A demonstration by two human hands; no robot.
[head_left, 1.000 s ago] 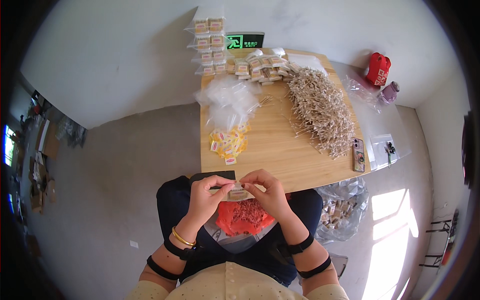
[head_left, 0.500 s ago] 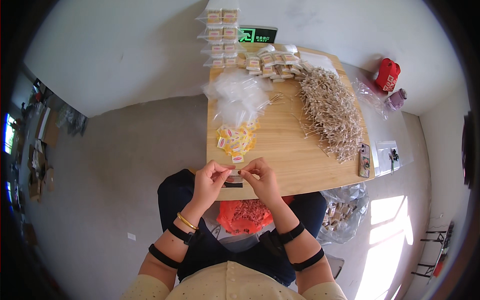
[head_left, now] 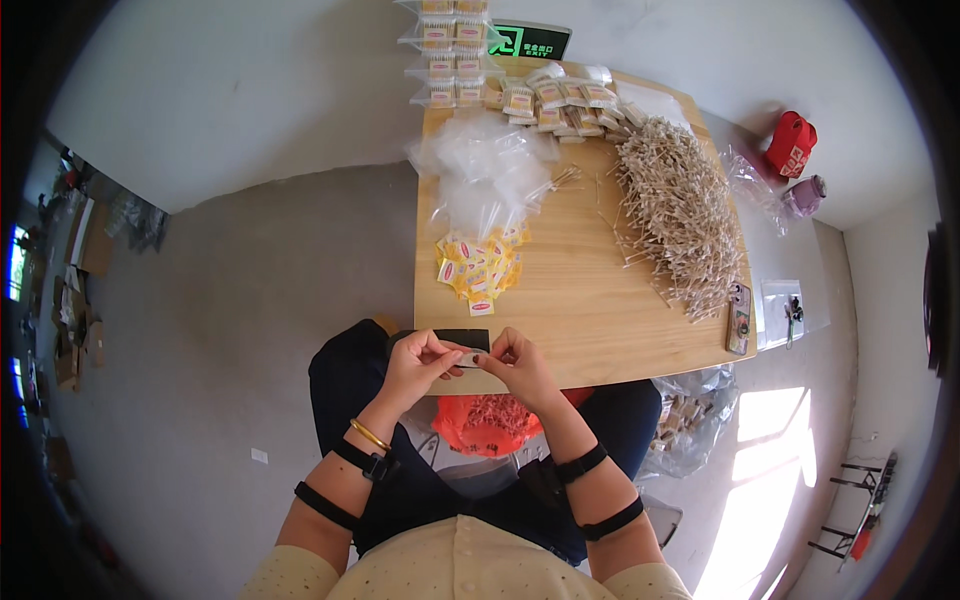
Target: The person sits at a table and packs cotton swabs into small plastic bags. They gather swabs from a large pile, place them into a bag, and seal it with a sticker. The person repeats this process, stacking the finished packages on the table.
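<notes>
At the table's near edge, my left hand point(head_left: 413, 366) and my right hand point(head_left: 521, 369) pinch a small whitish plastic packet point(head_left: 467, 358) from both sides. Its contents are mostly covered by my fingers. Just beyond it a flat black piece point(head_left: 463, 337) lies on the table edge. A little farther off is a heap of yellow and white label cards point(head_left: 480, 272). Behind these cards lies a loose pile of clear plastic bags point(head_left: 485, 170). To the right spreads a large heap of cotton swabs point(head_left: 680, 215).
Filled packs of swabs point(head_left: 555, 100) are piled at the table's back, beside a stack of packs point(head_left: 455, 60). A phone point(head_left: 739, 318) lies at the right edge. Below the table are a red bag point(head_left: 485, 424) and a clear sack point(head_left: 690, 425).
Both hands have tipped the packet and drawn it slightly toward me, off the black piece, which now shows more fully. The whole view has shifted a little.
</notes>
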